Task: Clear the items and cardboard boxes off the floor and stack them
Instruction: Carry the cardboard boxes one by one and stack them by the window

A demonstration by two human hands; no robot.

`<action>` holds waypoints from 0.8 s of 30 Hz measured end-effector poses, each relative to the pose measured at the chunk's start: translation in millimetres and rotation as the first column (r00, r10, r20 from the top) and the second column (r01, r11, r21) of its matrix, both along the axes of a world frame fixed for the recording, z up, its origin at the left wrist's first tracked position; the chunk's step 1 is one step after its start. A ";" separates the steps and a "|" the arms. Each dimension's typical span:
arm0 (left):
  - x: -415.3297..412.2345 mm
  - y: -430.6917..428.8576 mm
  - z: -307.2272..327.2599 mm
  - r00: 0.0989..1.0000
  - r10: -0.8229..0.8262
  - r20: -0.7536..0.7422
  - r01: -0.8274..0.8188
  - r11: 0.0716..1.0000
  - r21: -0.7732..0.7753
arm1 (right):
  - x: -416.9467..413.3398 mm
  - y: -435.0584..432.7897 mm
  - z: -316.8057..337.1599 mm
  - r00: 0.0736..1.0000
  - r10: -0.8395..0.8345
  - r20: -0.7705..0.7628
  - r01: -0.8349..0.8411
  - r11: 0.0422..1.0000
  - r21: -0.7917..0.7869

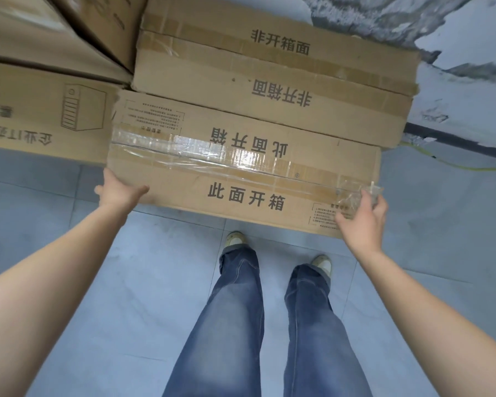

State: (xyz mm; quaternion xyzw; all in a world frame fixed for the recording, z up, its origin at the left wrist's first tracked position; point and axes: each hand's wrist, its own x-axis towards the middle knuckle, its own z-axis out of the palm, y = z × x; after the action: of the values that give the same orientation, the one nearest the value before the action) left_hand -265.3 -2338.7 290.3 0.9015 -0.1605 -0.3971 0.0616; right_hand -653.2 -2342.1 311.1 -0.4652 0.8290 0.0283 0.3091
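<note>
The near box (241, 167), flat brown cardboard w/ a clear-taped seam across its top, is up off the floor (155, 282) in front of us, both near corners in our grip. Our left hand (118, 191) clamps the left corner, thumb along the near edge, fingers hidden under the side. Our right hand (361, 219) grasps the right corner, thumb on the top face, fingers curled round the edge by a scrap of loose tape.

The box's far edge overlaps the far box (269, 90), a similar flat one lying behind it; can't tell if they touch. Left of both sit more cartons, incl. the printed box (49, 116) w/ a computer-tower drawing. Our shoes are on the grey tiles just below the near edge.

Step in hand, as we judge it: carrying this box onto the pile. Next we prob. need to keep it level, push fwd till it squares over the far box, then let go w/ both hands together so it doesn't tip.
</note>
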 end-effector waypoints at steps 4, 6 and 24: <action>-12.6 17.8 39.9 0.993 0.046 -0.106 -0.059 0.991 -0.116 | 21.2 32.5 46.7 0.970 -0.136 0.201 0.141 0.990 -0.010; -22.4 26.9 60.3 0.980 0.070 -0.188 -0.102 0.981 -0.165 | 28.4 48.9 69.2 0.945 -0.175 0.277 0.187 0.982 -0.014; -161.2 60.5 217.3 0.883 -0.214 -0.417 -0.011 0.880 -0.475 | -21.6 124.7 187.4 0.792 -0.255 0.555 0.351 0.934 -0.072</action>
State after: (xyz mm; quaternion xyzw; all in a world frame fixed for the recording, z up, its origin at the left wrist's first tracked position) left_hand -426.5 -2278.2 507.6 0.7311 -0.2802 -0.5505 0.2898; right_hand -674.8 -2217.3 498.4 -0.3396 0.7721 -0.2244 0.4881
